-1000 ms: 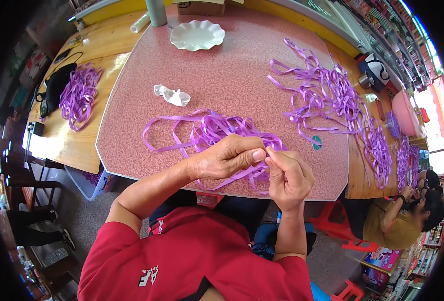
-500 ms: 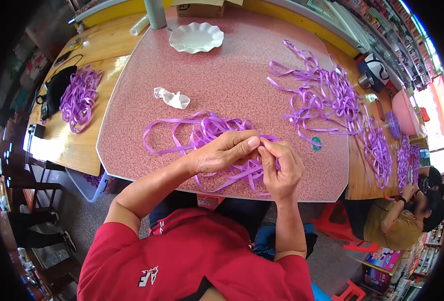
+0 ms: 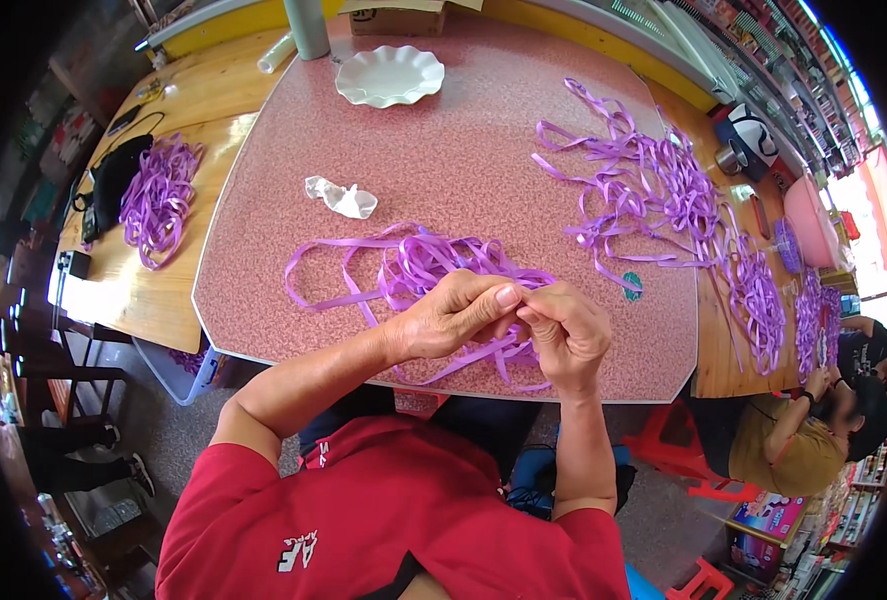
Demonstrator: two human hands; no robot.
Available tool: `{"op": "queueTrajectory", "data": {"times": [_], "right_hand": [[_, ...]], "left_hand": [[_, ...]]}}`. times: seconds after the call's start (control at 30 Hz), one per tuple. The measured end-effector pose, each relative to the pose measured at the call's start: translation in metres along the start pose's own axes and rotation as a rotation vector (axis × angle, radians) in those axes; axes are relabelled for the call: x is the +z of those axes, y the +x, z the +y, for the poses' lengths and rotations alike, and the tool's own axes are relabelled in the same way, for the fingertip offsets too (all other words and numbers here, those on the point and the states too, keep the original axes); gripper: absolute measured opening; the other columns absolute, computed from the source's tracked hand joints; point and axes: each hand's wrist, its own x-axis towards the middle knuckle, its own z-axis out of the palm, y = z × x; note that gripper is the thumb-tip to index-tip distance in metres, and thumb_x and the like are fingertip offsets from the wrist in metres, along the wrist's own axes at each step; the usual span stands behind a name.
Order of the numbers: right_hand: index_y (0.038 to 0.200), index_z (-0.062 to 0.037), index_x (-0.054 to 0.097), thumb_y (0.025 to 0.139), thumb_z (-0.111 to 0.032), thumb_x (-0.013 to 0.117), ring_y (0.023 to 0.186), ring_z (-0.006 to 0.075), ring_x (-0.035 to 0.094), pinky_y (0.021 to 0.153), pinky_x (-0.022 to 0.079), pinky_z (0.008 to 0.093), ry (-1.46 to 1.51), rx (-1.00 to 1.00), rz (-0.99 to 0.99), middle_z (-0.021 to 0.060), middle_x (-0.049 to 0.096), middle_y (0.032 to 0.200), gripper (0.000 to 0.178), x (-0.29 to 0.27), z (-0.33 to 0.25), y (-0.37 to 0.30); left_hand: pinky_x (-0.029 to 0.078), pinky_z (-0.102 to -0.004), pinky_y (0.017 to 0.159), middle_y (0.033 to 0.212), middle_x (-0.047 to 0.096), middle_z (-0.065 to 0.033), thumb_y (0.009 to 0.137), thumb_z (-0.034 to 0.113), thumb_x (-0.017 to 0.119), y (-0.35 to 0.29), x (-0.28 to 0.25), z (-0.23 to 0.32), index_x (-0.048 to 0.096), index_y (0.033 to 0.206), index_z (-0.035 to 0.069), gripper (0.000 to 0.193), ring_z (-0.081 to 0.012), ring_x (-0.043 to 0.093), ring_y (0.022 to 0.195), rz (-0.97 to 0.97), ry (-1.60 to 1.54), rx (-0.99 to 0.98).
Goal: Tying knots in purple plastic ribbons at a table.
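Note:
Both hands meet over a tangled pile of purple ribbon [image 3: 433, 258] near the table's front edge. My left hand [image 3: 463, 312], coming from the left, is closed in a pinch with the thumb on top. Against its fingertips my right hand [image 3: 566, 335] pinches too, fingers curled in. Purple ribbon runs up to and behind the joined fingertips; the pinched bit itself is hidden by the fingers. Loops of the pile spread out left of and below my hands on the pink speckled table [image 3: 443, 160].
Crumpled white tissue [image 3: 341, 197] and a white scalloped plate [image 3: 390, 77] lie farther back. More purple ribbon [image 3: 663, 185] sprawls at the right, and another heap [image 3: 160, 200] at the left. A co-worker [image 3: 793, 430] sits at the right, handling ribbon. A red stool [image 3: 668, 445] stands below.
My hands have shifted slightly down toward me, with fingertips still together. A ribbon loop below them lies a little differently. The rest stays put.

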Motion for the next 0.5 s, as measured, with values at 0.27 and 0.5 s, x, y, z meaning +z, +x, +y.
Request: {"op": "queueTrajectory", "data": {"times": [0.27, 0.5], "right_hand": [[0.092, -0.0006, 0.067, 0.088, -0.002, 0.070, 0.063, 0.0176, 0.064, 0.055, 0.049, 0.0272, -0.199, -0.071, 0.074, 0.0070, 0.068, 0.079, 0.005, 0.011, 0.008, 0.001], [0.096, 0.0009, 0.069, 0.089, -0.004, 0.071, 0.069, 0.0107, 0.061, 0.055, 0.050, 0.0236, 0.034, 0.362, 0.143, 0.0050, 0.065, 0.085, 0.009, 0.016, 0.002, 0.014]], "left_hand": [[0.032, -0.0245, 0.051, 0.066, 0.043, 0.0044, 0.105, 0.043, 0.042, 0.007, -0.003, -0.002, 0.063, 0.104, 0.003, 0.045, -0.0054, 0.037, 0.058, 0.089, -0.012, -0.101], [0.027, -0.0237, 0.050, 0.066, 0.038, 0.0061, 0.105, 0.049, 0.038, 0.019, -0.014, 0.004, 0.060, 0.102, 0.005, 0.049, -0.0050, 0.030, 0.058, 0.086, -0.036, -0.114]]}}
